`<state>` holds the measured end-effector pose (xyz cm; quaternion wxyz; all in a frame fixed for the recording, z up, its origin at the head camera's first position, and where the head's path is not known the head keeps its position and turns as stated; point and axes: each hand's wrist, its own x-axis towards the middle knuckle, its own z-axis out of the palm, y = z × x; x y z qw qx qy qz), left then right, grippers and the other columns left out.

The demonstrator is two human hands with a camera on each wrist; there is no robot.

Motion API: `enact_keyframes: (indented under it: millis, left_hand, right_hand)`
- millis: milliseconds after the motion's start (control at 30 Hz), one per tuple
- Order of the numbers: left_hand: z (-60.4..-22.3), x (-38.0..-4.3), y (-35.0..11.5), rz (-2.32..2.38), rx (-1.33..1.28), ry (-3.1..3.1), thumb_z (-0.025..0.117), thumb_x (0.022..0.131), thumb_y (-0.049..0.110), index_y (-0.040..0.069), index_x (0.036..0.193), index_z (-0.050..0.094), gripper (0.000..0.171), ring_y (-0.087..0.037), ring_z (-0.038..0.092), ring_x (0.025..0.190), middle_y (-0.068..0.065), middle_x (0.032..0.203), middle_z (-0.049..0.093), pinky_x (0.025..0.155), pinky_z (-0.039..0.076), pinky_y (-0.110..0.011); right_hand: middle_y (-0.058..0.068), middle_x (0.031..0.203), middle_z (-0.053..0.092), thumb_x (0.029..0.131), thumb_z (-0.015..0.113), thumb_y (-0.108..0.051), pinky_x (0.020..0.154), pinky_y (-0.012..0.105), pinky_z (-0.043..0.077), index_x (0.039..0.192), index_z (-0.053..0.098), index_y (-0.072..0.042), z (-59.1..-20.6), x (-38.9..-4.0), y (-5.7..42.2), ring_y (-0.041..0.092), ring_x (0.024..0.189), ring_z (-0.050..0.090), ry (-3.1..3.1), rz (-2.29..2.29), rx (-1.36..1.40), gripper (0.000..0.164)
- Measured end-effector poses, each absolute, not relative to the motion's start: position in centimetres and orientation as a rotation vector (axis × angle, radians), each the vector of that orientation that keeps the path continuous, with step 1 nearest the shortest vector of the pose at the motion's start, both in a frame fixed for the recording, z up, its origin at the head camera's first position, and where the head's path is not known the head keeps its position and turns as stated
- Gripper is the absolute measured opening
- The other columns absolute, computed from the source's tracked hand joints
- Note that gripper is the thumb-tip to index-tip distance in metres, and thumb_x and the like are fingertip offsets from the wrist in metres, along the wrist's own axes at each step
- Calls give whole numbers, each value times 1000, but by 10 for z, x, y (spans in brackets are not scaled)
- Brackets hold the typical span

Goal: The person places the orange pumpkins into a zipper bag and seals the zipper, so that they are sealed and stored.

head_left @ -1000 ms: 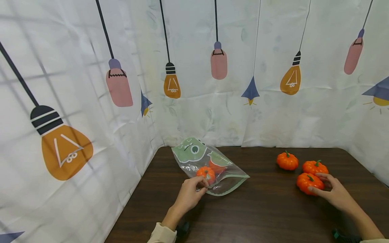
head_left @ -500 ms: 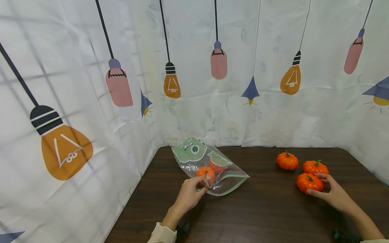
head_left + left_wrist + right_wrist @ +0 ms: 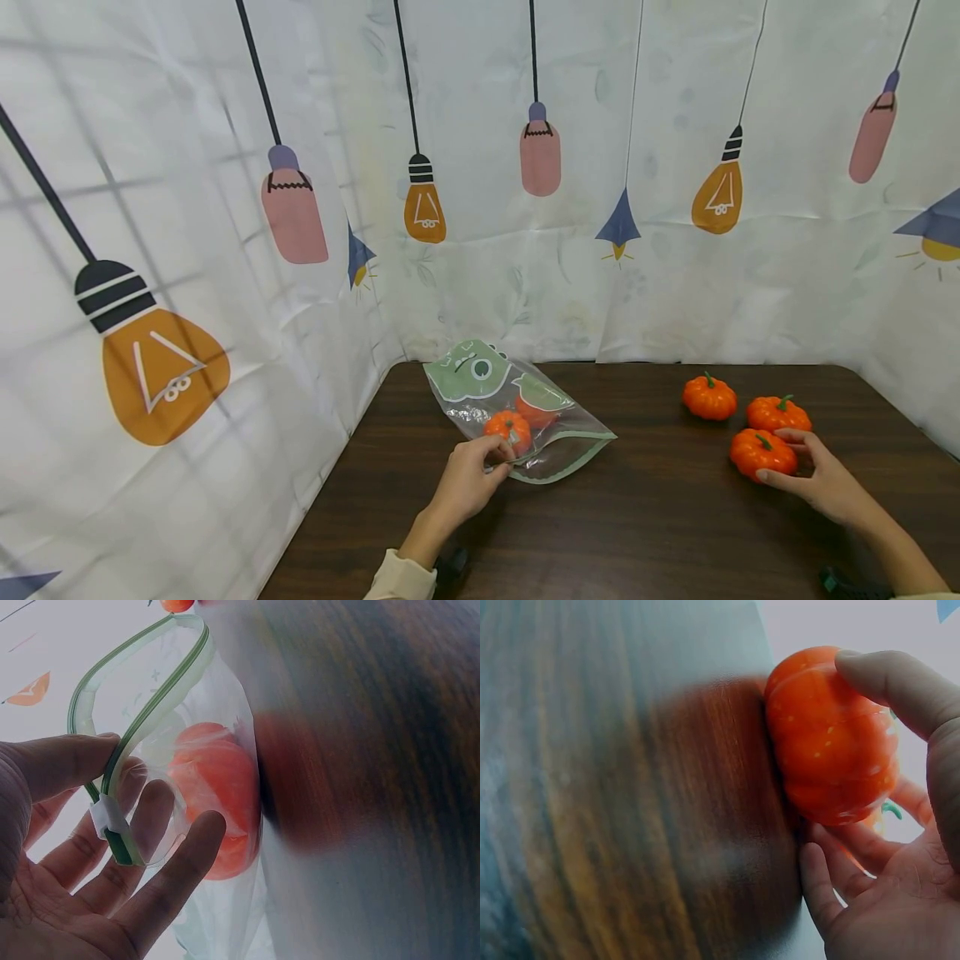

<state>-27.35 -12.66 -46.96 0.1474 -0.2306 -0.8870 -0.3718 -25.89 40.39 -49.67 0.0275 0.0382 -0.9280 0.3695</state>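
Note:
A clear zip bag (image 3: 468, 408) with a green cartoon print lies on the dark table, its green-edged mouth gaping toward the front right. Orange toy pumpkins (image 3: 507, 430) show inside it. My left hand (image 3: 468, 479) pinches the rim near the white slider (image 3: 109, 816), thumb on the outside and fingers behind the film. At the right, my right hand (image 3: 821, 475) holds the nearest loose pumpkin (image 3: 761, 455), with the thumb on one side and fingers round the other. That pumpkin sits low at the tabletop in the right wrist view (image 3: 832, 739).
Two more pumpkins stand behind the held one: one close behind it (image 3: 780, 412) and another farther back left (image 3: 708, 397). Bare brown tabletop (image 3: 645, 517) spans the middle. White printed curtains (image 3: 480, 292) hang round the table's back and sides.
The right thumb has slid slightly along the pumpkin, and the pumpkin has shifted a little to the left. My left hand and the bag have stayed put.

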Motion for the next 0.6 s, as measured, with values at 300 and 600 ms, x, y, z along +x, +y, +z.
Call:
enact_keyframes:
  millis: [300, 600]
  left_hand:
    - [-468, -272, -126, -1076, -663, -2559, 76, 85, 2, 18, 85, 68, 18, -10, 72, 86, 5, 90, 76, 78, 55, -33]
    - [-468, -272, -126, -1086, -668, -2556, 76, 85, 1, 19, 85, 68, 19, -11, 73, 87, 6, 91, 76, 79, 56, -34]
  right_hand:
    - [42, 138, 39, 97, 69, -36, 82, 58, 48, 147, 26, 8, -495, -258, 402, 56, 119, 46, -2862, 1107, 136, 79]
    - [36, 140, 44, 94, 73, -36, 77, 38, 47, 148, 30, 3, -493, -256, 394, 12, 107, 55, -2859, 1059, 164, 79]
